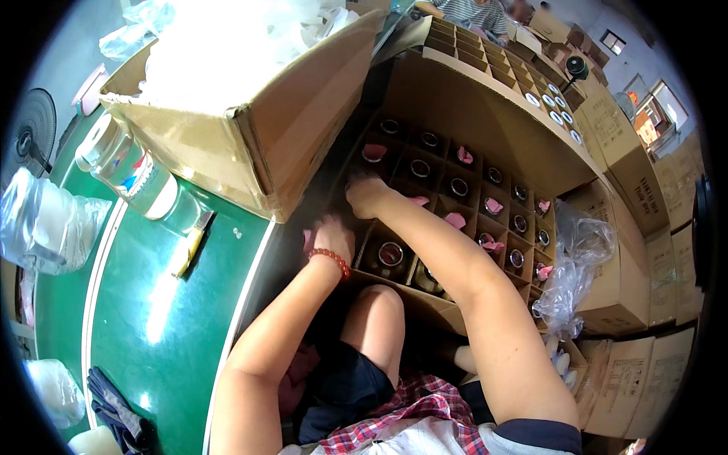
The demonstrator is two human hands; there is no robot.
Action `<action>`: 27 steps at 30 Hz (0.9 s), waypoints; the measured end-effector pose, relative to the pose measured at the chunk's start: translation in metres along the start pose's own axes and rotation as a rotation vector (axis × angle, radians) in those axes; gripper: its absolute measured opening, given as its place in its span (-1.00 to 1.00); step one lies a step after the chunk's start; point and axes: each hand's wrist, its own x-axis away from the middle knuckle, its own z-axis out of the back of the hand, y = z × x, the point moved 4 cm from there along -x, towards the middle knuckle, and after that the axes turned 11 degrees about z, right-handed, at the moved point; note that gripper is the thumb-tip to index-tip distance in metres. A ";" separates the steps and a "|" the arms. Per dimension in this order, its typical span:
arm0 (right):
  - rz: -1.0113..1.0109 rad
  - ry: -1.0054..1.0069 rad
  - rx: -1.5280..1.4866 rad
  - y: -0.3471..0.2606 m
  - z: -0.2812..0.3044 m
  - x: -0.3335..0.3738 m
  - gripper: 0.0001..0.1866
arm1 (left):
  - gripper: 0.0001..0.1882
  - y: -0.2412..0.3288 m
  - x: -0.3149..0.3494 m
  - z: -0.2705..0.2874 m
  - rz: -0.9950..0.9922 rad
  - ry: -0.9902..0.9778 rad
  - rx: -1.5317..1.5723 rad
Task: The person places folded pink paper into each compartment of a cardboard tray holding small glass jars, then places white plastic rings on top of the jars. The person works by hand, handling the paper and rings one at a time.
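An open cardboard box with dividers [485,114] holds several glass jars or bottles, their round mouths facing up. One near glass jar [390,256] shows most clearly, and crumpled pink pieces [455,220] sit in or on several of the others. My left hand [332,233], below a red bead bracelet [331,260], is at the box's near left side. Its fingers look curled round a soft pink piece [308,240] poking out beside them. My right hand [365,196] reaches over the left compartments; its fingers are dark and blurred, so their grip is hidden.
On the green table [197,303] at left stand a clear bottle [140,178] and a large carton of white plastic [250,136]. Dark gloves [117,409] lie near its front. Clear plastic film [569,250] hangs at the divided box's right; stacked cartons [622,265] stand beyond. A person [474,14] is at the back.
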 end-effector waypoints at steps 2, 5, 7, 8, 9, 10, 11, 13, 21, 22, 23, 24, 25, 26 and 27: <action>-0.073 -0.052 -0.229 0.011 0.003 0.001 -0.78 | -0.62 0.005 0.006 -0.001 -0.022 -0.110 -0.033; -0.234 0.008 -0.486 0.022 0.015 0.004 -0.76 | -0.55 -0.011 0.007 0.001 0.044 -0.159 0.198; -0.283 0.118 -0.397 0.028 0.015 0.005 -0.74 | -0.66 -0.012 0.002 0.023 0.003 -0.131 0.174; -0.266 0.179 -0.233 0.027 0.011 0.004 -0.72 | -0.69 -0.014 -0.003 0.027 -0.006 -0.094 0.249; -0.246 0.236 -0.073 0.023 0.011 0.003 -0.71 | -0.72 -0.015 -0.005 0.030 -0.012 -0.062 0.323; -0.266 0.212 -0.045 0.022 0.006 0.001 -0.68 | -0.80 -0.012 -0.006 0.037 -0.009 -0.008 0.304; -0.288 0.187 -0.016 0.022 0.002 -0.002 -0.66 | -0.81 -0.007 -0.008 0.037 -0.030 0.018 0.230; -0.329 0.183 -0.129 0.021 -0.006 0.000 -0.61 | -0.82 0.005 -0.005 0.030 -0.069 0.060 0.094; -0.225 0.347 -0.495 -0.008 -0.033 0.028 -0.45 | -0.82 0.005 -0.013 0.036 -0.038 0.012 -0.156; -0.193 0.366 -0.518 -0.004 -0.037 0.029 -0.47 | -0.81 0.011 -0.016 0.033 -0.058 0.028 -0.190; -0.162 0.385 -0.538 0.001 -0.040 0.031 -0.49 | -0.80 0.017 -0.018 0.029 -0.080 0.045 -0.223; -0.131 0.402 -0.561 0.004 -0.041 0.033 -0.51 | -0.79 0.024 -0.019 0.030 -0.120 -0.029 -0.214; -0.180 0.477 -0.505 -0.001 -0.026 0.041 -0.52 | -0.78 0.024 -0.014 0.026 -0.145 -0.123 -0.208; -0.219 0.547 -0.455 -0.012 0.003 0.054 -0.54 | -0.76 0.019 -0.007 0.017 -0.160 -0.225 -0.196; -0.274 0.614 -0.387 -0.014 0.023 0.072 -0.56 | -0.75 0.013 -0.005 0.019 -0.117 -0.152 -0.035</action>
